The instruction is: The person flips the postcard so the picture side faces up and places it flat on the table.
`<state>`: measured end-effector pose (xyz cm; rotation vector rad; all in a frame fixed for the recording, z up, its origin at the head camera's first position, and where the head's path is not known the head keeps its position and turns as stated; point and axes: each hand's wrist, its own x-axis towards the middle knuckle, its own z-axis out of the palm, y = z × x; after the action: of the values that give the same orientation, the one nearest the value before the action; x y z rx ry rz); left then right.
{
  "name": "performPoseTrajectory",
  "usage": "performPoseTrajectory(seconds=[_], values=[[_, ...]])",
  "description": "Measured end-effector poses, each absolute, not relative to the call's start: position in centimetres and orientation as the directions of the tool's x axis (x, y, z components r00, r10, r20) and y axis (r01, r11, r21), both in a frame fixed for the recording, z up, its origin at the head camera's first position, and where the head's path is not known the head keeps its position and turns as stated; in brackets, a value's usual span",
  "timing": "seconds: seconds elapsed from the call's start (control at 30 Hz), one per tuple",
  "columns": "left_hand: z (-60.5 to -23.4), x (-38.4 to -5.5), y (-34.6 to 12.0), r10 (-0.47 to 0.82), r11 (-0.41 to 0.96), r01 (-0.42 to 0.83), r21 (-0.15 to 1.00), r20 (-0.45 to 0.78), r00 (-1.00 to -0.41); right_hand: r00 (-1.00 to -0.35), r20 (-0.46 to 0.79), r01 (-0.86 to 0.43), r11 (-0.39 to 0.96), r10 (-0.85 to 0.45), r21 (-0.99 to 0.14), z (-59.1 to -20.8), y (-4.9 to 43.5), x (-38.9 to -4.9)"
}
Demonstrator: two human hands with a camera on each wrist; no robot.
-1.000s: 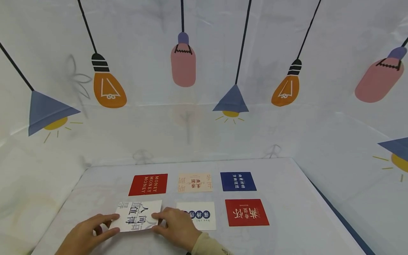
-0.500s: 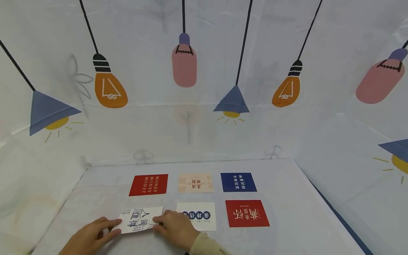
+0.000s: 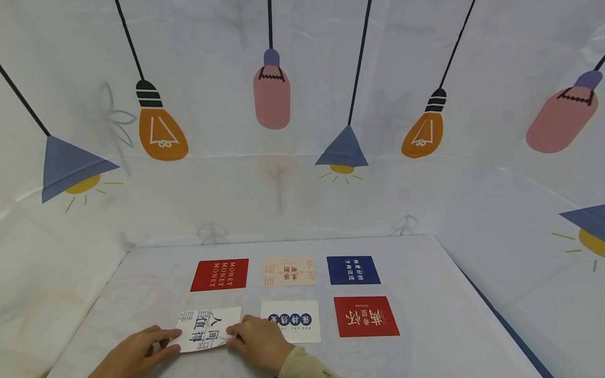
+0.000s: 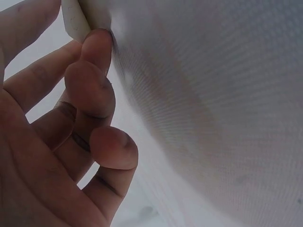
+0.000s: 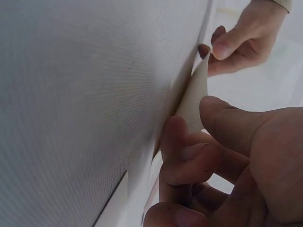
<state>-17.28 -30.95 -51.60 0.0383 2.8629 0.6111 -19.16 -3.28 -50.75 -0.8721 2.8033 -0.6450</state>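
Observation:
A white card [image 3: 206,328] printed with dark blue and grey characters lies between both hands, low over the near left part of the table. My left hand [image 3: 137,349] pinches its left edge between thumb and fingers. At the opposite edge, my right hand [image 3: 259,340] grips the card with thumb and index finger. Seen from the right wrist, the card [image 5: 194,101] slants off the white surface and bends slightly. A corner of the card [image 4: 75,21] shows above the curled fingertips in the left wrist view.
A white card with blue circles [image 3: 309,310] sits just right of the hands, partly covered by the right one. Beside it is a red card [image 3: 366,316]. Behind lie a red MONEY card [image 3: 219,274], a cream card [image 3: 289,271] and a blue card [image 3: 353,270]. White lamp-printed sheeting [image 3: 227,194] encloses the table.
Both hands have brought the white card a little toward the person and down to the table surface. The other cards stay where they were.

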Motion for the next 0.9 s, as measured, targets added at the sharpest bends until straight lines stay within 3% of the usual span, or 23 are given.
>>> performPoseTrajectory(seconds=[0.9], values=[[-51.31,-17.78,-30.49,0.051,0.907,-0.058,0.416,-0.246,-0.968,-0.825,-0.066,-0.478,0.756,-0.561,-0.448,-51.00,-3.24,-19.26]])
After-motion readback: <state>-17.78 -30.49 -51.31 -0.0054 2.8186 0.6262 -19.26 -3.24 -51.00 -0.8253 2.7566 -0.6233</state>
